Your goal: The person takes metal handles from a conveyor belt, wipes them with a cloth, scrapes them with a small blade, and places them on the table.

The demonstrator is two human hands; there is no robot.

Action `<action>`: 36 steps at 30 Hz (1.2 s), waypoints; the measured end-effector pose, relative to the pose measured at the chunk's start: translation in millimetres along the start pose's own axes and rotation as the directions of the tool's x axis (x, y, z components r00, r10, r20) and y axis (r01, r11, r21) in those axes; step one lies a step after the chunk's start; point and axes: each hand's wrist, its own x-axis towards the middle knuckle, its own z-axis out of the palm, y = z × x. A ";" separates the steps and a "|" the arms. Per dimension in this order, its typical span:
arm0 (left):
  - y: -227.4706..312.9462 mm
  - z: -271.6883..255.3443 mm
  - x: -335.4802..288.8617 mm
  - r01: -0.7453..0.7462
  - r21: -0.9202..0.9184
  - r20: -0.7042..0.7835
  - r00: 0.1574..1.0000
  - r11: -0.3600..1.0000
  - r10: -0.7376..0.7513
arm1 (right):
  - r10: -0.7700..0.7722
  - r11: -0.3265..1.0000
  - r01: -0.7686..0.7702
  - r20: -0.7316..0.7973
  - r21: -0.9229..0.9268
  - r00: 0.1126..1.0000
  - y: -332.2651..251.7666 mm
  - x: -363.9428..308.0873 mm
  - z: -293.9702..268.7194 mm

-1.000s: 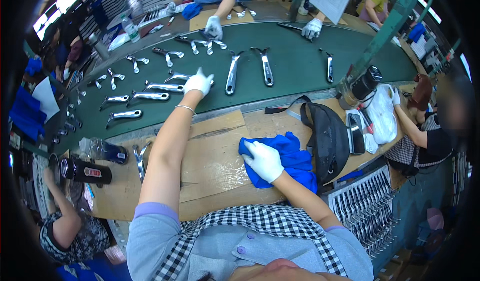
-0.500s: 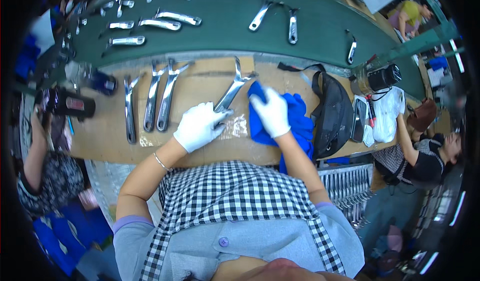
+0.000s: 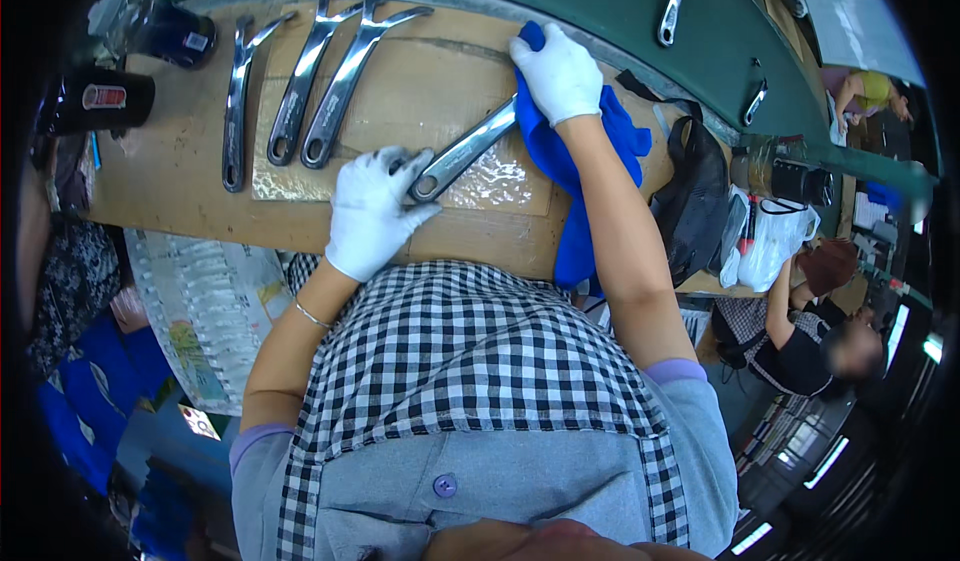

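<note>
A chrome wrench (image 3: 468, 151) with a long handle lies slanted over the cardboard-covered bench, its holed end toward me. My left hand (image 3: 372, 211), in a white glove, has that end between thumb and fingers. In its white glove my right hand (image 3: 562, 76) is closed on a blue cloth (image 3: 600, 151) at the wrench's far end. Cloth and hand hide the wrench's forked head. To the left lie three similar forked chrome wrenches: the outer wrench (image 3: 236, 111), the middle wrench (image 3: 300, 86) and the inner wrench (image 3: 343, 81).
Beyond the bench runs a green surface (image 3: 580, 21) bearing more chrome wrenches. A black bag (image 3: 690, 196) and a white plastic bag (image 3: 775, 236) sit on the right, near another person (image 3: 800, 336). Dark cups (image 3: 105, 101) and a jar (image 3: 170, 31) stand at the left.
My right hand has moved farther away, taking the cloth onto the wrench's head. My left hand has shifted to the handle's near end. The view has tilted, so the bench sits higher.
</note>
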 end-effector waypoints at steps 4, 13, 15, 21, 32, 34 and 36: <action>-1.2 2.0 0.8 0.069 0.037 -0.053 0.996 0.997 -0.067 | -0.163 0.981 0.149 -0.115 -0.120 0.980 -19.3 -38.5 7.6; -14.6 7.8 1.0 0.036 0.087 -0.200 0.980 0.996 -0.018 | -0.614 0.757 0.627 -0.129 0.182 0.779 -62.7 -143.3 31.3; -19.7 2.6 0.3 -0.075 0.113 -0.110 0.990 0.991 0.087 | -0.643 0.717 0.596 0.012 0.361 0.766 -47.8 -152.5 18.4; -17.1 -5.7 -7.4 -0.063 0.029 -0.064 0.996 0.998 0.064 | -0.224 0.893 0.158 0.111 0.420 0.968 6.4 -129.7 -12.2; -20.2 -6.3 3.7 -0.106 0.027 -0.078 0.991 0.994 0.108 | -0.537 0.792 0.480 0.056 0.378 0.842 -32.4 -152.7 9.2; -19.1 -12.6 3.9 -0.075 -0.012 -0.025 0.997 0.997 0.075 | -0.377 0.904 0.315 0.189 0.289 0.907 -14.0 -148.9 -6.5; -13.2 -17.7 12.4 -0.057 -0.020 -0.010 0.998 0.998 0.057 | -0.217 0.958 0.186 0.127 0.217 0.968 10.3 -144.9 -16.3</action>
